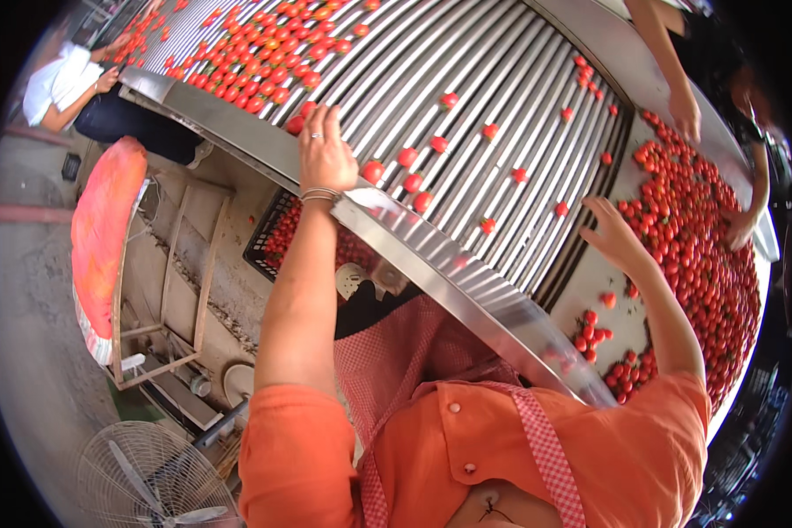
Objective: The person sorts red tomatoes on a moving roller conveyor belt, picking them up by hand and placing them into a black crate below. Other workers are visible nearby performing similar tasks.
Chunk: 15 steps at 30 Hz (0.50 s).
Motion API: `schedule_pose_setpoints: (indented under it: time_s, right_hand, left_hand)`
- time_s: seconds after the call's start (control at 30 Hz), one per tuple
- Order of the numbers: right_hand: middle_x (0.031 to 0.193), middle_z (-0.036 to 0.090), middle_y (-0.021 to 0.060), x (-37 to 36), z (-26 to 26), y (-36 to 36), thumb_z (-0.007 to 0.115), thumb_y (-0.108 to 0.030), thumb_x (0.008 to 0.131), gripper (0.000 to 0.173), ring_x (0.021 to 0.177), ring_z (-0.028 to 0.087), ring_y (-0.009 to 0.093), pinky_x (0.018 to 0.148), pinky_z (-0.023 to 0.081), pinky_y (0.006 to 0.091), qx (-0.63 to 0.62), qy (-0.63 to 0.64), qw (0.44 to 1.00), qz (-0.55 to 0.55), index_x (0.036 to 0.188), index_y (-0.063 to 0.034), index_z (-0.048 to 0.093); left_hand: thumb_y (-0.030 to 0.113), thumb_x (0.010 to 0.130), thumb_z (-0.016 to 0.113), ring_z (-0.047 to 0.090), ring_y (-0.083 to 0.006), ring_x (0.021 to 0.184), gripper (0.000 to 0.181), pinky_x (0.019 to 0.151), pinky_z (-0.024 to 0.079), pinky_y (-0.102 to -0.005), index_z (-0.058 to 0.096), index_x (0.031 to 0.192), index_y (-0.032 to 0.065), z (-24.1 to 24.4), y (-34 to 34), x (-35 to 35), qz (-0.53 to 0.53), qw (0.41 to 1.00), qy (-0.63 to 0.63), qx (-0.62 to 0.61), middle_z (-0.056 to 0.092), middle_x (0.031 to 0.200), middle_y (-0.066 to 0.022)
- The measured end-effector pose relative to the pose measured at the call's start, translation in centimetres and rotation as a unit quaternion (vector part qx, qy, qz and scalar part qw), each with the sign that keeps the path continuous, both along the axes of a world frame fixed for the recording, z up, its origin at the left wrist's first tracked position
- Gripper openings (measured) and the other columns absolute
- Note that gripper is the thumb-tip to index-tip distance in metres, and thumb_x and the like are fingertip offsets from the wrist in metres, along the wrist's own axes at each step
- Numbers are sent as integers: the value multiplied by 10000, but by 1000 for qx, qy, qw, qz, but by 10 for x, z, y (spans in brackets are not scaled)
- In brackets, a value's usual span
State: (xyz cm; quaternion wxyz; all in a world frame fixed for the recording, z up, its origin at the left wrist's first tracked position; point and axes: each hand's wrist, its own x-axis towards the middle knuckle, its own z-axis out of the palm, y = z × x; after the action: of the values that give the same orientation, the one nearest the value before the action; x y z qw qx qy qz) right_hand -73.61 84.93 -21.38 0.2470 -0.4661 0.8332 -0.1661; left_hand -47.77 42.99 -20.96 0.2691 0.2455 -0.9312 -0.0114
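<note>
My left hand (pixel 328 148), with a ring and wrist bands, lies over the near metal edge of a roller conveyor (pixel 501 79). Its fingertips are beside a red tomato (pixel 296 125); whether they touch it or hold anything under the palm is hidden. Past it, many small red tomatoes (pixel 257 59) lie on the rollers. A few more, such as one tomato (pixel 372 171), are scattered between my hands. My right hand (pixel 610 228) hovers with fingers apart and nothing in it, over the roller end beside the big tomato heap (pixel 693 244).
The conveyor's metal side rail (pixel 435 270) runs before my body. Two persons reach in, one with hands (pixel 685 119) by the heap, another (pixel 66 86) at far left. Below are a black crate of tomatoes (pixel 259 244), a metal-framed chair (pixel 204 277) and a fan (pixel 152 475).
</note>
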Motion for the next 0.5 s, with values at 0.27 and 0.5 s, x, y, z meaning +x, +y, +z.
schedule_pose_setpoints:
  time_s: [0.27,0.5]
  right_hand:
    - [1331,371,309,84,37,302,820,-242,598,1022,1222,433,438,974,434,452,358,-74,889,-275,1407,13,251]
    - [1342,287,377,124,4,282,800,-256,607,1031,1085,544,471,879,509,457,334,-64,903,-262,1383,54,197]
  left_hand:
    - [20,823,554,593,-317,1053,410,895,490,-384,525,1231,41,-15,-31,8,-81,983,121,111,600,1136,-199]
    - [270,808,709,644,-178,963,426,842,499,-284,623,1146,27,13,-29,-8,8,920,-194,341,670,1064,-132]
